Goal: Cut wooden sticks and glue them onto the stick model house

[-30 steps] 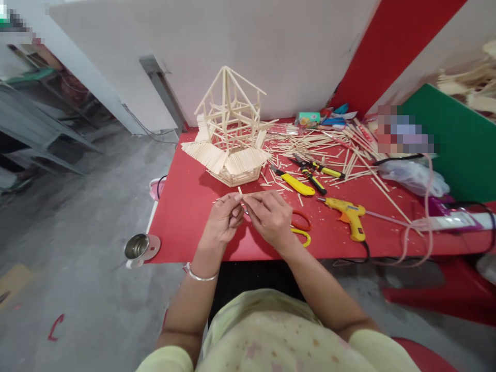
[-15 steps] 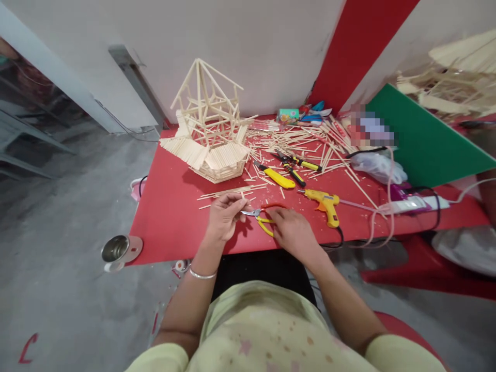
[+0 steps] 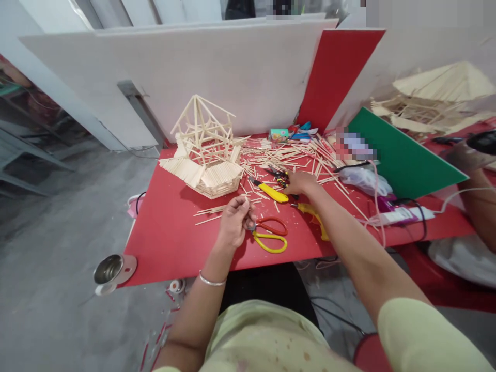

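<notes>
My left hand [image 3: 237,221] is closed above the table's front part, with thumb and fingertips pinching a small piece of wooden stick [image 3: 247,200]. Beside it lie scissors [image 3: 272,235] with one red and one yellow handle, their blades mostly hidden by that hand. My right hand [image 3: 301,183] is stretched out to the black-and-yellow hand cutters [image 3: 279,177], its fingers curled over their handles. A yellow utility knife [image 3: 273,192] lies just in front of these fingers. Under my right forearm is a yellow glue gun [image 3: 315,217], partly covered.
A stick-built model with a frame roof [image 3: 209,165] stands at the table's back left. Loose sticks [image 3: 287,155] lie behind the tools. A green board [image 3: 403,155] leans at the right, and a metal cup [image 3: 116,271] sits at the left front corner. Another person's arm [image 3: 478,206] is far right.
My right hand has let go of the scissors and moved away and to the right, onto the cutters. The scissors now lie beside my left hand. The view has tilted up.
</notes>
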Tool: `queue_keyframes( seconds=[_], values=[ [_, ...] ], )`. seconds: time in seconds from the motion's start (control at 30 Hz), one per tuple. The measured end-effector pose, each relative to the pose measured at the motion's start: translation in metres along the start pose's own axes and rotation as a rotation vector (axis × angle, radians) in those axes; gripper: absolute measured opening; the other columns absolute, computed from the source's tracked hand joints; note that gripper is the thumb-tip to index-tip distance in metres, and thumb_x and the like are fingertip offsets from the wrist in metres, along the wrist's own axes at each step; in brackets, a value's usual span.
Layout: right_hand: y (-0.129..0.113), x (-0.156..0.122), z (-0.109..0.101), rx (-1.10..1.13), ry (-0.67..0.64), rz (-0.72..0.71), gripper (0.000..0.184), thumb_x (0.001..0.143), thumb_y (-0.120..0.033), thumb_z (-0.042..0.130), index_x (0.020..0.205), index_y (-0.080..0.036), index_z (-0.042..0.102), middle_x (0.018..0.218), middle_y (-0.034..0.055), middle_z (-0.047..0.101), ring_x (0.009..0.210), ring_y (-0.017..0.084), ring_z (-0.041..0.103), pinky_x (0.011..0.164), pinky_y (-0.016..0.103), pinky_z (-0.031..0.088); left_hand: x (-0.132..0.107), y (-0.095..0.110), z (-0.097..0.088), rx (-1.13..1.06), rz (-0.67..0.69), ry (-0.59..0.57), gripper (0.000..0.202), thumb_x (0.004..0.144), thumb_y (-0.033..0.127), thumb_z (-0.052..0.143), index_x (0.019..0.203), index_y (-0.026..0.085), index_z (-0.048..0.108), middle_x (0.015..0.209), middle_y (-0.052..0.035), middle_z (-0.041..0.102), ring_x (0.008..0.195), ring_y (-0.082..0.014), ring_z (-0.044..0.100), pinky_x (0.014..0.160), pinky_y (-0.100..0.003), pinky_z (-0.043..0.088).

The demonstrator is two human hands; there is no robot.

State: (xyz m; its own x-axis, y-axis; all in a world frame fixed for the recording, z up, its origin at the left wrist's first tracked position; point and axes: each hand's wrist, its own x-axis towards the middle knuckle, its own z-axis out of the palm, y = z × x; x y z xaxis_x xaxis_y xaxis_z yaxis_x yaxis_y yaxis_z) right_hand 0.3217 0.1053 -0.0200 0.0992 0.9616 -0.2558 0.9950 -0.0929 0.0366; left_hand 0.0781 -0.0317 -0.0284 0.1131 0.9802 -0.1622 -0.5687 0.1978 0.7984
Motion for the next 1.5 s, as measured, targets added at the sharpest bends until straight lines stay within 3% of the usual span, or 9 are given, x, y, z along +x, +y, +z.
queue_keyframes(
  seconds=[0.2,0.33,0.5,0.63,0.7,0.83,0.9,1.2,1.5],
  values=[
    [0.003,-0.001,0.005,0.009,0.156,0.030,0.095,0.069,-0.052,0.079,0.147,-0.011,0.044,0.144,0.0310,0.047,0.128,0.046,0.052,0.101,0.057,0.042,0.006,-0.002,-0.005,-0.005,-0.003,0.007,0.042,0.073,0.039,0.086,0.096,0.018,0.058,0.076,0.0020,0.067,0.053,-0.0068,0.059,0.043,-0.016,0.041],
    [0.021,-0.039,-0.007,0.533,0.308,-0.026,0.081,0.078,-0.055,0.067,0.141,-0.009,0.050,0.136,0.0275,0.055,0.123,0.045,0.054,0.101,0.056,0.043,0.007,-0.002,-0.007,0.008,0.034,0.047,0.040,0.074,0.040,0.085,0.095,0.018,0.059,0.077,0.0011,0.067,0.055,-0.0065,0.059,0.045,-0.016,0.042],
    [0.008,-0.140,0.016,1.073,0.048,-0.321,0.072,0.098,-0.049,0.008,0.141,-0.014,0.053,0.129,0.0198,0.065,0.114,0.032,0.064,0.091,0.048,0.052,0.006,-0.009,0.001,0.028,0.062,0.072,0.040,0.072,0.042,0.085,0.092,0.018,0.059,0.081,0.0007,0.067,0.053,-0.0068,0.058,0.042,-0.017,0.040],
    [-0.034,-0.204,0.049,1.376,-0.233,-0.409,0.055,0.089,-0.041,0.035,0.132,-0.016,0.059,0.111,0.0160,0.071,0.100,0.029,0.068,0.089,0.048,0.053,-0.004,-0.008,0.004,0.080,0.105,0.067,0.037,0.076,0.042,0.084,0.092,0.019,0.060,0.076,0.0026,0.064,0.051,-0.0072,0.057,0.040,-0.018,0.040],
    [-0.051,-0.216,0.057,1.321,-0.176,-0.430,0.056,0.082,-0.033,0.049,0.135,-0.020,0.056,0.110,0.0131,0.070,0.102,0.029,0.067,0.092,0.047,0.052,-0.012,-0.004,0.003,0.113,0.146,0.055,0.035,0.079,0.043,0.082,0.093,0.020,0.060,0.073,0.0030,0.064,0.049,-0.0073,0.055,0.040,-0.018,0.039],
    [-0.068,-0.219,0.062,0.858,0.263,-0.342,0.078,0.077,-0.025,0.059,0.152,-0.019,0.038,0.125,0.0176,0.060,0.118,0.035,0.056,0.104,0.057,0.043,-0.031,0.004,0.004,0.197,0.233,0.057,0.032,0.082,0.046,0.078,0.092,0.020,0.062,0.063,0.0035,0.062,0.047,-0.0088,0.055,0.041,-0.019,0.040],
    [-0.070,-0.222,0.063,0.700,0.351,-0.330,0.082,0.079,-0.025,0.059,0.155,-0.015,0.031,0.127,0.0202,0.057,0.120,0.037,0.053,0.103,0.060,0.043,-0.039,0.005,0.006,0.237,0.278,0.064,0.030,0.083,0.045,0.078,0.092,0.020,0.063,0.061,0.0028,0.063,0.048,-0.0098,0.057,0.044,-0.020,0.043],
    [-0.070,-0.248,0.059,0.577,0.413,-0.354,0.090,0.075,-0.017,0.058,0.158,-0.013,0.023,0.131,0.0206,0.052,0.122,0.036,0.051,0.104,0.055,0.045,-0.063,0.011,0.012,0.312,0.412,-0.003,0.015,0.085,0.030,0.074,0.081,0.018,0.065,0.062,0.0018,0.066,0.050,-0.0105,0.059,0.049,-0.020,0.046],
    [-0.087,-0.248,0.080,0.804,0.413,-0.397,0.080,0.074,-0.013,0.055,0.150,-0.019,0.031,0.131,0.0170,0.056,0.126,0.033,0.053,0.106,0.056,0.046,-0.068,0.012,0.011,0.351,0.420,0.041,0.013,0.082,0.028,0.076,0.083,0.016,0.070,0.059,0.0025,0.065,0.047,-0.0099,0.059,0.048,-0.021,0.050]
  ],
)
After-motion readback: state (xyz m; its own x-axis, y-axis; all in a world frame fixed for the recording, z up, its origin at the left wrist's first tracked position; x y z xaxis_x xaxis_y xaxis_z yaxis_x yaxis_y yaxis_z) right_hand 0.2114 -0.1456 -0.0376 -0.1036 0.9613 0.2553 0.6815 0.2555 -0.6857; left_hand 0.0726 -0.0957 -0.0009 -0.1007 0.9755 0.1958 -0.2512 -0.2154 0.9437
